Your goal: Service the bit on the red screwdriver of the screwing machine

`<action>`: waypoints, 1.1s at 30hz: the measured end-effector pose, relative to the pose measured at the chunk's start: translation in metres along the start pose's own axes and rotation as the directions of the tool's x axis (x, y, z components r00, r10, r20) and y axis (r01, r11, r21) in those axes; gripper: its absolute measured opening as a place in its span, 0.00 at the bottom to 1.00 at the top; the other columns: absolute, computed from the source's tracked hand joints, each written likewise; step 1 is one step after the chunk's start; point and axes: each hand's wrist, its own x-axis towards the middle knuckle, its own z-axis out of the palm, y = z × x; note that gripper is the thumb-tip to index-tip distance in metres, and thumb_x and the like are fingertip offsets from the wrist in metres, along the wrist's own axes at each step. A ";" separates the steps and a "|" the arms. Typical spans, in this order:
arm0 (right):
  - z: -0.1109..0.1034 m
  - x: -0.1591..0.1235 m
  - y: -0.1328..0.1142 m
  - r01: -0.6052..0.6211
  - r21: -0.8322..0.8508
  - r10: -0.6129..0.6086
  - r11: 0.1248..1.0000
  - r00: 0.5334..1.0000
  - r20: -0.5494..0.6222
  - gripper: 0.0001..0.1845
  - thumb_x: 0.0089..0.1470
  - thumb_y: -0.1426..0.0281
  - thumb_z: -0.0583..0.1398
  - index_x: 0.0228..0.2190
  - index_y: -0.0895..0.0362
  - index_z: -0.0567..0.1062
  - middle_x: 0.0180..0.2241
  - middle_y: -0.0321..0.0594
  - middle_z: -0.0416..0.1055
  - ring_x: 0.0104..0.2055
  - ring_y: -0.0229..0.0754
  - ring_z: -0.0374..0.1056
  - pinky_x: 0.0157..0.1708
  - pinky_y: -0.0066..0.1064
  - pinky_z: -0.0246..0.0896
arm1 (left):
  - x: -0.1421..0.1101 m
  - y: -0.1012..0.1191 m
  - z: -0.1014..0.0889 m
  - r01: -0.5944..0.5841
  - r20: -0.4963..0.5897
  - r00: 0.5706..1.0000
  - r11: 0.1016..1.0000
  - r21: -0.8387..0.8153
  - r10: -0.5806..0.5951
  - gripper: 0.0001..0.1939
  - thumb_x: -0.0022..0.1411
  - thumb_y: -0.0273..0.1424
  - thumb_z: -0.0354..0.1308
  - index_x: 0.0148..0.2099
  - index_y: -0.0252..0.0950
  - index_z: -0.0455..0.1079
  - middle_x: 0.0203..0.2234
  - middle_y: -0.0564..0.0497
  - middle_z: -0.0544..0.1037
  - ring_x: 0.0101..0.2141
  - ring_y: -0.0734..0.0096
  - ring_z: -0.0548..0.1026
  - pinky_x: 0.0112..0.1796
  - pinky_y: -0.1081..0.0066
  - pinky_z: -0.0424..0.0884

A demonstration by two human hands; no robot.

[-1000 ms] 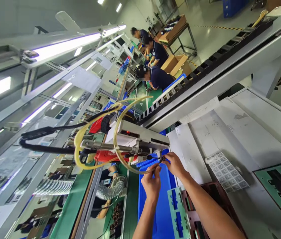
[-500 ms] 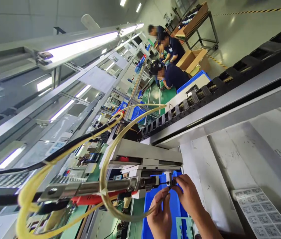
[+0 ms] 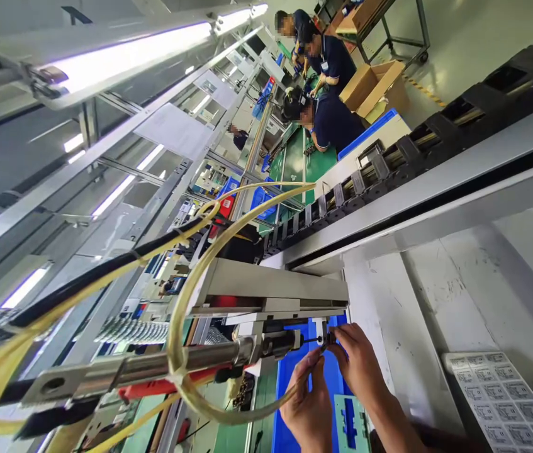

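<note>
My left hand (image 3: 311, 396) is closed, its fingertips pinched at the tip of a mounted power screwdriver (image 3: 214, 354). Opposite it, my right hand (image 3: 360, 362) is closed too, thumb and finger meeting on a small dark part (image 3: 326, 345). Both hands seem to grip this part, which my fingers mostly hide. It lies against a white nozzle block (image 3: 318, 330), where the driver's thin bit (image 3: 311, 340) ends. A yellowish hose (image 3: 228, 415) loops close by my left hand. Below the hands are a blue bin (image 3: 286, 377) and a pale green slotted plate (image 3: 344, 420).
A metal rail with a black cable chain (image 3: 360, 189) crosses above my hands. A label sheet (image 3: 502, 396) lies on the white machine surface (image 3: 417, 352) at right. Several co-workers (image 3: 336, 126) sit along the green bench (image 3: 316, 167) beyond. A cardboard box (image 3: 374, 88) stands behind them.
The view has shifted and tilted slightly. Both hands stay at the driver's tip with nearly the same grip; the hose and driver body appear a little further left.
</note>
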 end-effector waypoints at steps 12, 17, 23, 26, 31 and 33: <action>-0.006 0.002 -0.002 -0.033 0.013 0.032 0.999 0.998 0.052 0.14 0.65 0.80 0.63 0.49 0.53 0.77 0.44 0.42 0.76 0.46 0.53 0.71 0.45 0.48 0.74 | 0.022 0.027 -0.018 -0.107 0.060 0.993 0.987 0.118 0.101 0.01 0.66 0.31 0.67 0.39 0.40 0.79 0.30 0.51 0.85 0.30 0.66 0.84 0.34 0.71 0.84; -0.004 0.001 -0.002 -0.033 0.030 0.032 0.999 0.999 0.044 0.15 0.67 0.79 0.61 0.51 0.52 0.77 0.44 0.43 0.76 0.46 0.53 0.71 0.45 0.48 0.74 | 0.015 0.031 -0.006 -0.123 0.008 0.992 0.954 0.273 0.125 0.02 0.65 0.31 0.69 0.38 0.40 0.79 0.30 0.52 0.85 0.29 0.67 0.83 0.31 0.70 0.81; -0.004 0.001 -0.002 -0.045 -0.003 0.045 0.999 0.998 0.043 0.14 0.65 0.79 0.63 0.50 0.53 0.77 0.44 0.43 0.76 0.46 0.54 0.71 0.45 0.48 0.73 | 0.013 0.026 -0.004 0.013 -0.064 0.998 0.997 0.073 -0.008 0.03 0.66 0.30 0.66 0.41 0.39 0.75 0.31 0.53 0.83 0.29 0.68 0.84 0.32 0.72 0.82; -0.004 0.001 -0.002 -0.037 0.008 0.036 0.999 0.999 0.032 0.12 0.67 0.77 0.62 0.50 0.54 0.77 0.43 0.43 0.76 0.45 0.53 0.71 0.45 0.48 0.73 | 0.016 0.037 -0.001 -0.132 -0.011 0.990 0.963 0.236 0.139 0.03 0.65 0.26 0.68 0.39 0.39 0.78 0.30 0.52 0.84 0.30 0.69 0.83 0.33 0.72 0.80; -0.006 0.002 -0.002 -0.014 -0.007 0.014 1.000 0.999 0.034 0.12 0.66 0.78 0.63 0.49 0.55 0.78 0.44 0.44 0.77 0.47 0.53 0.72 0.47 0.47 0.74 | 0.016 0.038 0.000 -0.194 0.020 0.981 0.957 0.216 0.194 0.02 0.67 0.27 0.67 0.39 0.38 0.78 0.30 0.50 0.85 0.30 0.67 0.83 0.32 0.71 0.81; -0.006 0.002 -0.001 -0.007 -0.024 0.008 1.000 0.999 0.038 0.13 0.65 0.79 0.64 0.49 0.55 0.79 0.44 0.45 0.77 0.48 0.53 0.72 0.48 0.46 0.73 | 0.014 0.029 0.000 -0.076 -0.012 0.997 0.989 0.126 0.078 0.04 0.68 0.31 0.65 0.39 0.38 0.77 0.30 0.50 0.84 0.30 0.66 0.84 0.32 0.70 0.82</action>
